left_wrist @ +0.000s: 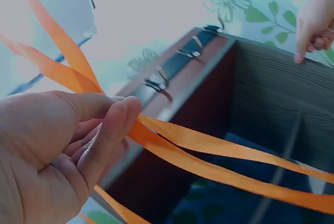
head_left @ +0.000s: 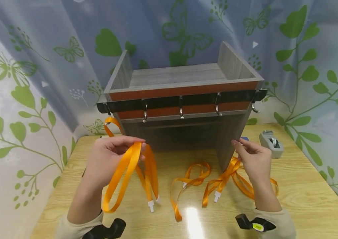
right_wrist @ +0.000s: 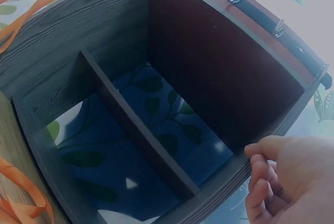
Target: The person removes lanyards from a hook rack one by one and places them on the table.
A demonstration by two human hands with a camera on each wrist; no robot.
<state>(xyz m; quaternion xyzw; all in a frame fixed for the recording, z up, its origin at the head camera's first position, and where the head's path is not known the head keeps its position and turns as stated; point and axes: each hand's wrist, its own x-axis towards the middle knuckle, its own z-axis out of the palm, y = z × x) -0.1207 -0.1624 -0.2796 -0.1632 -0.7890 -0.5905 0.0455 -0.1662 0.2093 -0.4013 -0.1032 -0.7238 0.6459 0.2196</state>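
Pale wooden counter (head_left: 306, 196), leaf-and-butterfly printed curtain (head_left: 22, 66) behind and to both sides. Centre rear stands a grey wood-grain shelf unit (head_left: 183, 74) with reddish-brown front boards; a black rail of silver metal hooks (head_left: 180, 103) runs across its front. Left hand (head_left: 109, 156) is raised in front of the unit's left corner, fingers and thumb curled around a long orange ribbon lanyard (head_left: 124, 176). From the hand, one run of the strap climbs to the leftmost hook, where it appears to be looped; the rest hangs down in long folds toward the counter, white plastic clips at the ends just beside the lower folds. Left wrist view confirms the pinch: strap passes between thumb and bent fingers, two bands stretching away across the dark underside of the unit. Right hand (head_left: 254, 157) sits at the unit's right front edge, fingers loosely bent, fingertips touching the grey side panel; it holds nothing. Right wrist view shows the same contact, plus the inside of the unit with a dividing board. Two more orange lanyards lie on the counter: one (head_left: 186, 182) loosely coiled near the middle, another (head_left: 234, 182) bunched under and beside the right hand. A grey tape dispenser (head_left: 272, 142) rests at the right rear, well apart from both hands.
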